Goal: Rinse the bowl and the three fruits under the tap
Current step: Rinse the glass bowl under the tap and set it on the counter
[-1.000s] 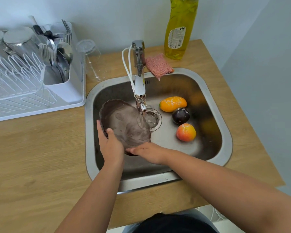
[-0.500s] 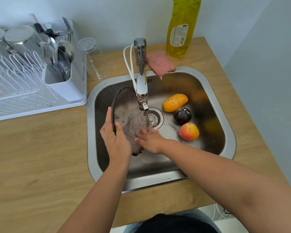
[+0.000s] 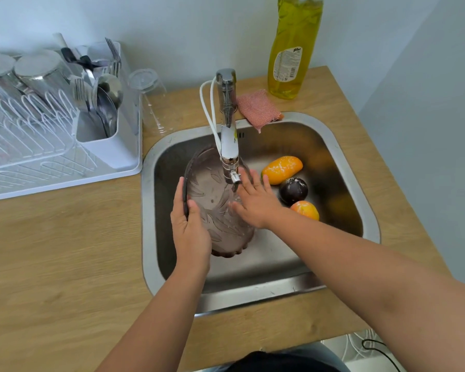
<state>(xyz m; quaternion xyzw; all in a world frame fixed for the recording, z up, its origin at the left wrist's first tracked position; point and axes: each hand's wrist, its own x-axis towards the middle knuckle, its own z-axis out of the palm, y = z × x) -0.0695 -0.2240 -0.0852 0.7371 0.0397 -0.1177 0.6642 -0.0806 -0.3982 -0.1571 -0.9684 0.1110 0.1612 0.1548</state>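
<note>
Two hands on bowl (image 3: 215,208): our left hand (image 3: 189,229) grips its rim, tilting it tapward (draining); right hand (image 3: 255,202) flat, rubbing inside.

A brushed steel sink (image 3: 341,146), dully reflective, is set into matt wood-grain countertop (image 3: 51,251); a translucent, smoky plastic bowl (image 3: 212,200) with moulded leaf relief is seen beneath the polished chrome tap (image 3: 227,103), a coarse pink mesh scourer (image 3: 258,108) at one o'clock.

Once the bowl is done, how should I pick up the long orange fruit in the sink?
Grip the long orange fruit across its narrow middle, coming from above: it lies flat, and the dark round fruit crowds its near side.
</note>
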